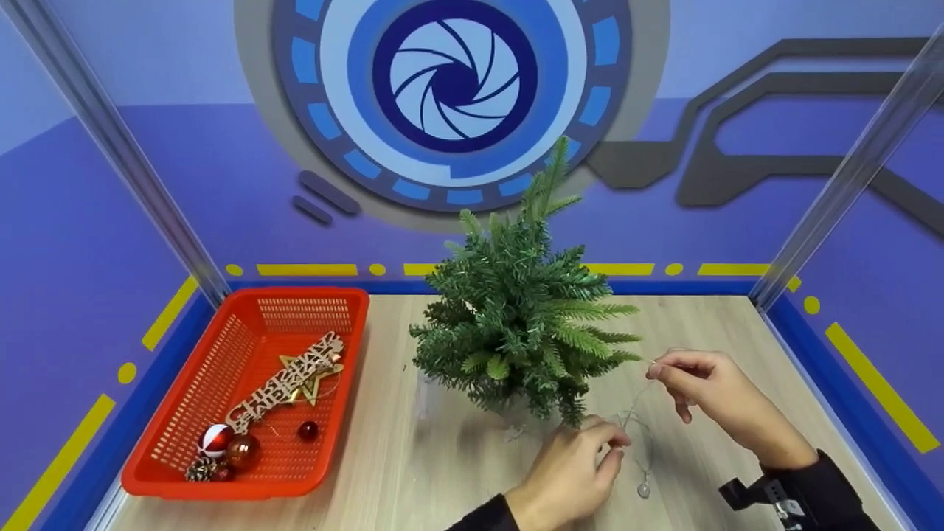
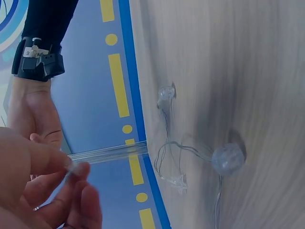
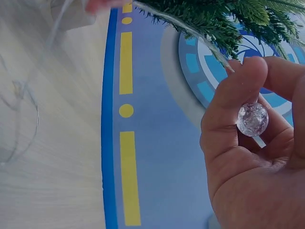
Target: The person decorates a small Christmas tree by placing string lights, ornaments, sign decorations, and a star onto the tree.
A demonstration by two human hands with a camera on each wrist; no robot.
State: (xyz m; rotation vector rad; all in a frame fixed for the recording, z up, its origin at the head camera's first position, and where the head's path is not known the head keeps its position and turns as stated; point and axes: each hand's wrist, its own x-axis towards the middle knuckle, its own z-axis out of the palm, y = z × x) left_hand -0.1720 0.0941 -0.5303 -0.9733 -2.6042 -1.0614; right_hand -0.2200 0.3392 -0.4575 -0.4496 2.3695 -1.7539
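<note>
A small green artificial Christmas tree [image 1: 516,317] stands upright on the table, its base mostly hidden by branches. Low in front of it, my left hand [image 1: 571,472] pinches a clear part of a string of lights between thumb and finger. To the right of the branches, my right hand [image 1: 708,391] pinches the thin clear wire [image 3: 190,31] of the same string at its fingertips. One clear ball light [image 3: 253,119] shows at that palm. More of the string lies on the table, with a round clear light [image 2: 228,159] and a small clear star [image 2: 179,183].
A red plastic basket [image 1: 354,346] sits at the left. In it are a gold lettered sign [image 1: 273,391], a gold star [image 1: 313,383], a striped ball [image 1: 215,439], several small balls and a pine cone [image 1: 199,470]. Printed panels enclose the table at the back and sides.
</note>
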